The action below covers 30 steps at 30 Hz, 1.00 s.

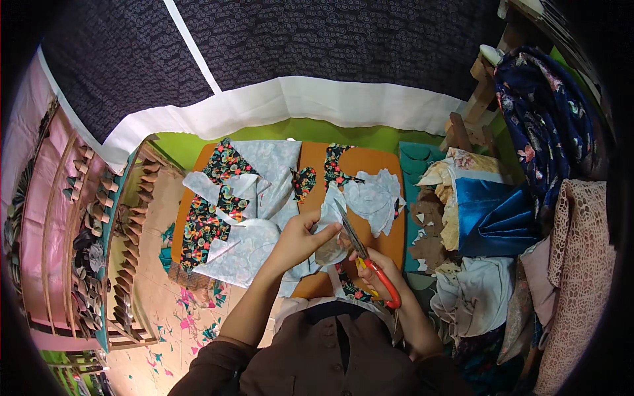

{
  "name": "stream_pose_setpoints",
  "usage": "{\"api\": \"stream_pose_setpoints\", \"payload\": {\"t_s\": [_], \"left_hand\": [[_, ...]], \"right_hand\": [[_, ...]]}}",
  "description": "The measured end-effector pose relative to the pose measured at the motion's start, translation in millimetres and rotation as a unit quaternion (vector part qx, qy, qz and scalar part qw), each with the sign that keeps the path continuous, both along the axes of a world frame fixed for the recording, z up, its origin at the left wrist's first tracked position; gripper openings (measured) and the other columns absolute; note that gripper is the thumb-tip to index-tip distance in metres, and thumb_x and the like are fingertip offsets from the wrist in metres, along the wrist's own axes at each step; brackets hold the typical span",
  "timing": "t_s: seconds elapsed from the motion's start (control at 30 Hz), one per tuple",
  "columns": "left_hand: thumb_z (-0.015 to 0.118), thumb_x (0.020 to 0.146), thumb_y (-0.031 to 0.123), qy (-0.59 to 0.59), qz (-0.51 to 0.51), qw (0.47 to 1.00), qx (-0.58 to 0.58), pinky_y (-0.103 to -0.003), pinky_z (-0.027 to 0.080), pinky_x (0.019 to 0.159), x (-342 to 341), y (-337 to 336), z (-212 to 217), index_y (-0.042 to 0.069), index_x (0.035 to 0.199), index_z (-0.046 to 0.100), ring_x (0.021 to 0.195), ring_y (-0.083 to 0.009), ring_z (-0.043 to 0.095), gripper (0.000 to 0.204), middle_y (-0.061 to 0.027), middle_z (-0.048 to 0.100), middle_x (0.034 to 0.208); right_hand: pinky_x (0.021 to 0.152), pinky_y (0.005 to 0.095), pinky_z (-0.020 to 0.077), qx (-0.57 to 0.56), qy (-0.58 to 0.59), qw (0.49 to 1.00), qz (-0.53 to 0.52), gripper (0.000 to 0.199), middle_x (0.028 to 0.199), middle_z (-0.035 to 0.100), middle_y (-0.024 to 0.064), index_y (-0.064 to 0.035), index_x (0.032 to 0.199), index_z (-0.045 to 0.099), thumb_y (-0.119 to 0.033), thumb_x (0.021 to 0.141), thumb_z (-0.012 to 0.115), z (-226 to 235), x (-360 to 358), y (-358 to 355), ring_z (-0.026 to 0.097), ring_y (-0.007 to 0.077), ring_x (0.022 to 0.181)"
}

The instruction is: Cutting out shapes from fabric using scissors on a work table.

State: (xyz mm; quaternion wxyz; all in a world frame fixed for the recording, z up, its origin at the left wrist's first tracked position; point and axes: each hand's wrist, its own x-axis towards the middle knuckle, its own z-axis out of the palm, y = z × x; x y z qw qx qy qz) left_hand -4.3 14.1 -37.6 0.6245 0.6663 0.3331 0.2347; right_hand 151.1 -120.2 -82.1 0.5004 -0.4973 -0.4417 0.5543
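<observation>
The cloth piece (331, 210), pale on the side which shows, is in the air in front of the person's chest, above an orange work surface (312, 158). The left hand (302, 241) pinches it between the thumb and the fingers, at its left side. The right hand (382, 269) is closed around the handles of the scissors (391, 285), which are red with some yellow. The blades of the scissors point upward and a little to the left, and they lie against the right edge of the cloth piece; I cannot tell if they are apart or pressed together.

On the left part of the work surface there are black floral pieces (200, 232), with colourful flowers, and among them pale fabric pieces (239, 247). Some of these overlap each other. To the right of the held piece, near to it, lies a rounded pale piece (376, 198) with a wavy edge. Small coloured scraps (187, 323) are scattered on the floor at the lower left. At the right side, a shiny blue cloth (489, 228) lies in a pile with other fabrics, and a crocheted pink cloth (573, 264) hangs farther to the right.
</observation>
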Motion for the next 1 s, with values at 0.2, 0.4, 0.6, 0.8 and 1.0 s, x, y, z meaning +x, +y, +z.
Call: {"api": "stream_pose_setpoints", "payload": {"t_s": [0.2,0.4,0.6,0.8,1.0], "left_hand": [[0.059,0.08,0.021,-0.047,0.087,0.993,0.063,-0.022,0.032,0.048,-0.3,1.9,-20.6,-0.001,0.074,0.054,0.056,-0.004,0.04,0.023,0.0011,0.049,0.059],[0.06,0.079,0.024,0.03,0.076,0.994,0.073,-0.025,0.025,0.044,0.6,-0.3,-5.5,-0.001,0.065,0.049,0.051,-0.0048,0.031,0.031,0.0004,0.036,0.051],[0.061,0.079,0.023,0.053,0.052,0.991,0.109,-0.025,0.026,0.044,0.8,-1.9,-4.0,-0.002,0.065,0.047,0.051,-0.0054,0.03,0.031,-0.0027,0.035,0.05],[0.059,0.08,0.021,0.052,0.051,0.993,0.092,-0.024,0.028,0.045,-3.0,0.7,-10.5,-0.002,0.068,0.051,0.051,-0.0048,0.033,0.027,-0.0017,0.04,0.051],[0.056,0.082,0.018,-0.012,0.091,0.996,0.002,-0.021,0.035,0.048,-1.5,-1.8,-8.1,-0.001,0.082,0.059,0.055,-0.0033,0.044,0.02,0.0023,0.05,0.058]], "right_hand": [[0.056,0.0215,0.0395,0.005,-0.05,0.999,-0.009,0.046,0.063,0.049,-0.0027,-0.0041,0.097,0.054,-0.045,0.076,0.06,8.9,-2.9,1.8,0.045,0.0051,0.059],[0.053,0.0171,0.0255,0.004,-0.067,0.997,0.036,0.065,0.064,0.033,-0.0057,-0.0027,0.104,0.046,-0.058,0.072,0.057,-7.0,2.6,0.8,0.032,0.0031,0.059],[0.048,0.0227,0.037,0.031,-0.09,0.995,0.022,0.047,0.058,0.047,-0.0001,-0.0014,0.101,0.049,-0.041,0.078,0.059,-8.7,2.9,-0.6,0.045,0.0067,0.052],[0.052,0.0199,0.0382,0.006,-0.071,0.997,0.004,0.044,0.064,0.05,-0.0036,-0.0019,0.097,0.054,-0.04,0.076,0.062,6.2,2.4,-3.0,0.044,0.0034,0.057],[0.055,0.0205,0.0391,-0.008,-0.108,0.994,0.015,0.045,0.065,0.051,-0.0016,-0.0033,0.099,0.053,-0.041,0.076,0.061,4.5,5.8,-3.9,0.045,0.005,0.057]]}}
